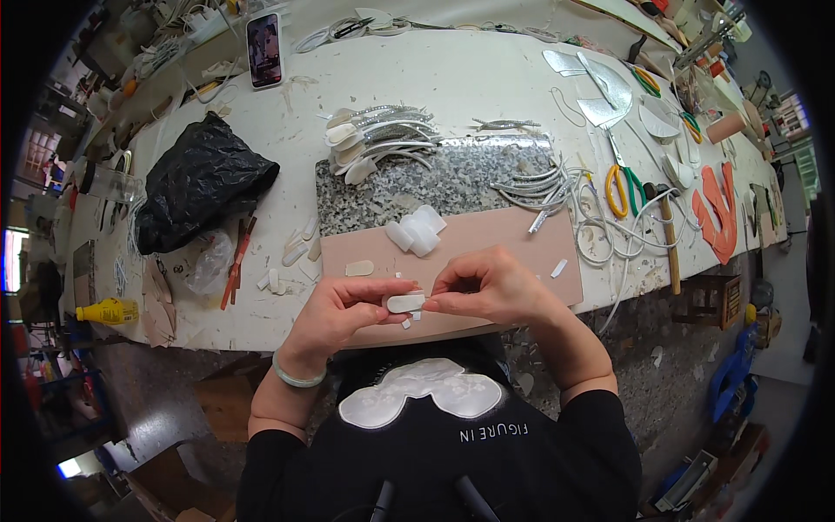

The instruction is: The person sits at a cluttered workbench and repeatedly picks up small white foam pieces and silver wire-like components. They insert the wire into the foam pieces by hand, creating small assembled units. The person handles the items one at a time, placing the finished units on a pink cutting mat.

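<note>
A small white piece with a rounded end [404, 303] lies between my two hands above the near edge of the table. My left hand [344, 311] grips its left end between thumb and fingers. At its right end, my right hand [487, 287] pinches the piece with thumb and fingertips. Just beyond my hands is a loose pile of white rounded pieces [417, 230] on a pinkish-beige board [496, 235]. A single cream piece [359, 268] rests on the board beside my left hand. Small white scraps [406, 324] are below the held piece.
A granite slab [470, 178] carries bundled grey straps with white ends [383, 135]. To the left lie a black plastic bag [204, 178] and a red tool [238, 261]. Scissors [617, 187], a hammer [668, 230] and white cord [596, 248] are on the right. A phone [264, 50] stands behind.
</note>
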### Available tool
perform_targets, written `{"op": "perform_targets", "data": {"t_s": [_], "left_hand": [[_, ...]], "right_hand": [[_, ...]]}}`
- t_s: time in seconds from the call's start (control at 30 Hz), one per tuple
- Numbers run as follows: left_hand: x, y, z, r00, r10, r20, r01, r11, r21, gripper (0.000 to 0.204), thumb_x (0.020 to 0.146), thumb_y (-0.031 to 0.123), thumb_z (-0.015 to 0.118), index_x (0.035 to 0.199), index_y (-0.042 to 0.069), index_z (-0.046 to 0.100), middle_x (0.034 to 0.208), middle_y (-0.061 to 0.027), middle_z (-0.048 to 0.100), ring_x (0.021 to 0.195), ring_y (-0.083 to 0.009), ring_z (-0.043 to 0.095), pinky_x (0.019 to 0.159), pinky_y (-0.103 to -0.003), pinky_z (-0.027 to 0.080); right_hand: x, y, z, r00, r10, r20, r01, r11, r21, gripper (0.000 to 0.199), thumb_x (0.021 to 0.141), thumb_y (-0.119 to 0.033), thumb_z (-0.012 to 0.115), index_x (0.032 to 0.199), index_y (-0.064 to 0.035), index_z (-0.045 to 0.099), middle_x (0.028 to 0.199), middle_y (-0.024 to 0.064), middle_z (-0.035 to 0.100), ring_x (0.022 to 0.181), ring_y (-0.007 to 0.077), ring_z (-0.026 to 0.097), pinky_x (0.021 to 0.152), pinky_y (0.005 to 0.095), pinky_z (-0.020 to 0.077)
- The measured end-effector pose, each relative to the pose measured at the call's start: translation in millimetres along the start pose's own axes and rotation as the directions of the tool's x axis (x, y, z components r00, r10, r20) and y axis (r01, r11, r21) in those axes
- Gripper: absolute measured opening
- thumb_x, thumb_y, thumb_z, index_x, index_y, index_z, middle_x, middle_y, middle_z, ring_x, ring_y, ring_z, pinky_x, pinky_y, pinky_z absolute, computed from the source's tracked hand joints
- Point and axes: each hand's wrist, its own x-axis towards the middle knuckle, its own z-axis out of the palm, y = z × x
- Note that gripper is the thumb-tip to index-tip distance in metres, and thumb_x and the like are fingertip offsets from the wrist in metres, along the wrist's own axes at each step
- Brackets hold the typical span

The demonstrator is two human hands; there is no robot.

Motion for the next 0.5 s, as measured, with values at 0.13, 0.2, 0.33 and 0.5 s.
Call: {"op": "perform_targets", "data": {"t_s": [0.13,0.2,0.33,0.5], "left_hand": [[-1,-2,3,0.999,0.035,-0.039,-0.035,0.999,0.011,0.032,0.086,-0.005,0.057,0.118,-0.009,0.061,0.111,-0.0137,0.065,0.090,-0.0125,0.063,0.085,-0.027,0.055],[0,0,8,0.996,0.029,-0.089,-0.022,0.996,0.081,0.030,0.087,-0.003,0.061,0.116,-0.008,0.063,0.106,-0.0124,0.067,0.089,-0.0122,0.064,0.081,-0.025,0.054],[1,-5,11,0.990,0.050,-0.130,-0.036,0.993,0.111,0.026,0.087,-0.002,0.064,0.113,-0.008,0.064,0.100,-0.0122,0.069,0.087,-0.0129,0.065,0.077,-0.024,0.053],[1,-13,12,0.979,0.097,-0.181,-0.077,0.990,0.115,0.023,0.088,-0.004,0.063,0.110,-0.008,0.065,0.100,-0.0139,0.069,0.087,-0.0147,0.066,0.077,-0.025,0.056]], "right_hand": [[0,-2,0,1.000,0.006,0.000,-0.006,1.000,-0.002,0.020,0.080,-0.021,0.076,0.086,-0.0014,0.072,0.064,0.0040,0.063,0.058,0.0078,0.051,0.052,0.0262,0.0424],[0,-3,1,1.000,-0.005,-0.005,0.005,1.000,-0.001,0.020,0.080,-0.021,0.076,0.086,-0.0015,0.072,0.065,0.0048,0.064,0.058,0.0088,0.053,0.053,0.0268,0.0432],[1,-4,1,1.000,0.005,0.004,-0.005,1.000,-0.016,0.021,0.080,-0.021,0.075,0.086,-0.0015,0.072,0.066,0.0063,0.065,0.059,0.0108,0.055,0.055,0.0283,0.0447],[3,-7,1,0.998,0.057,0.034,-0.056,0.997,-0.043,0.023,0.080,-0.024,0.075,0.087,-0.0017,0.072,0.066,0.0076,0.064,0.059,0.0121,0.055,0.056,0.0292,0.0448]]}}
